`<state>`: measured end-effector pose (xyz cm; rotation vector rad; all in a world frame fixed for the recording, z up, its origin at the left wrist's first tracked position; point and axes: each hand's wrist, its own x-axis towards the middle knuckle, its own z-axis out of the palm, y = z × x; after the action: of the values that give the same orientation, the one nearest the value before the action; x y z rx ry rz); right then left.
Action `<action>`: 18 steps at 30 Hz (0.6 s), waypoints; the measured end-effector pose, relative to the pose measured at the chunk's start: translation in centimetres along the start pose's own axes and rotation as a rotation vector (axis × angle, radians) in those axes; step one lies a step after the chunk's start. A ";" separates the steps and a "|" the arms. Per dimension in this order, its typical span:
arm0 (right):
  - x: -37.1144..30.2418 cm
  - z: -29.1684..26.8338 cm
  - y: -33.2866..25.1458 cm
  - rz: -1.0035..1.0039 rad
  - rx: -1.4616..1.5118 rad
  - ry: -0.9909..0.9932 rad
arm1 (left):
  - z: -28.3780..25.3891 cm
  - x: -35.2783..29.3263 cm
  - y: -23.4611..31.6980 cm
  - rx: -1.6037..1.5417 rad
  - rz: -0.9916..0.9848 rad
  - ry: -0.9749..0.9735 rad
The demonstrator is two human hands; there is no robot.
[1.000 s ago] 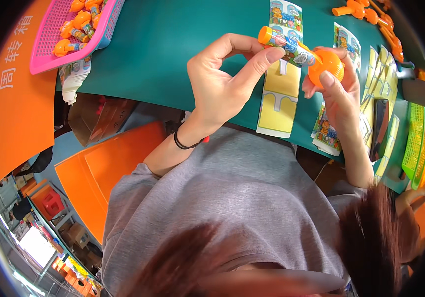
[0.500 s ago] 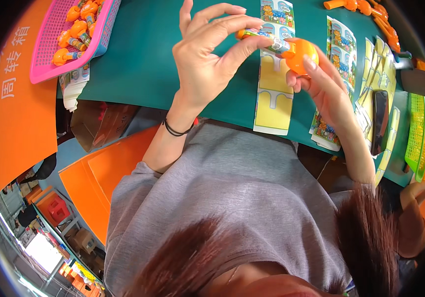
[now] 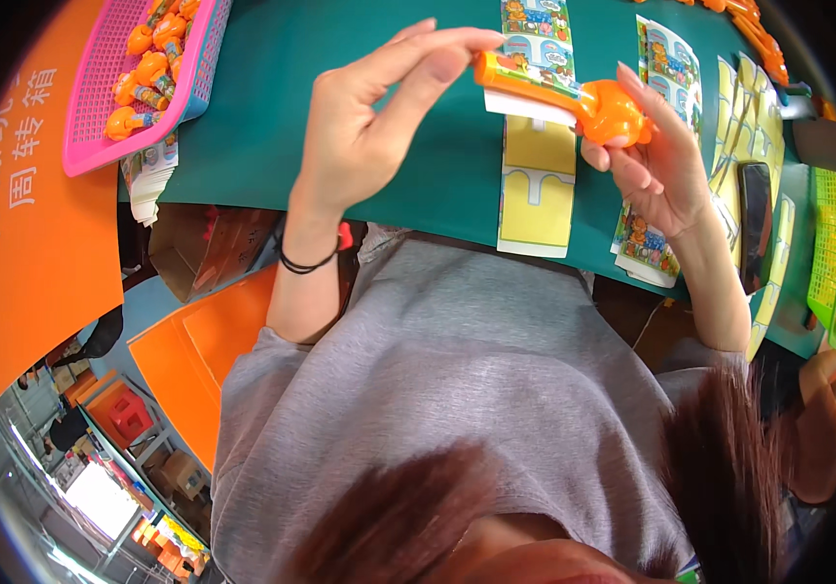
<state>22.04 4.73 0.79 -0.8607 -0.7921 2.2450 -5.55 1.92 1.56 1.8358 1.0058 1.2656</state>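
Note:
In my right hand (image 3: 656, 156) is an orange plastic toy with a rounded head (image 3: 615, 112) and a straight handle that points left. The fingers close around the head. A colourful printed sticker (image 3: 525, 73) lies along the handle, and a white edge of it sticks out on the near side. My left hand (image 3: 364, 117) is beside the handle's far end, its index finger stretched out and its thumb apart from it. Nothing shows between those fingers. Beneath the toy, a strip of printed and yellow sticker sheet (image 3: 537, 209) lies on the green table (image 3: 408, 175).
A pink basket (image 3: 97, 156) of similar orange toys stands at the left above a stack of printed sheets (image 3: 150, 185). To the right lie more sticker sheets (image 3: 671, 58), a dark phone-like object (image 3: 754, 219) and a green basket (image 3: 827, 258). Another person's arm (image 3: 817, 428) shows at far right.
My left hand has come off the handle and moved left. The toy has turned in my right hand, showing the handle's length with the sticker's white edge.

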 end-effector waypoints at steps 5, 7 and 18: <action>0.3 1.8 -0.1 0.034 0.116 0.264 | 1.3 0.7 -0.1 0.236 0.303 -0.083; 0.2 2.8 -0.2 0.033 0.096 0.271 | 1.6 0.7 -1.1 0.268 0.382 -0.066; 0.4 0.9 0.1 0.036 -0.106 0.156 | 2.8 -0.1 -1.5 -0.164 -0.061 0.020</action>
<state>21.09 4.64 1.11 -1.0939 -0.8335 2.1514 -3.19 2.28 -0.58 1.6595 0.9324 1.2923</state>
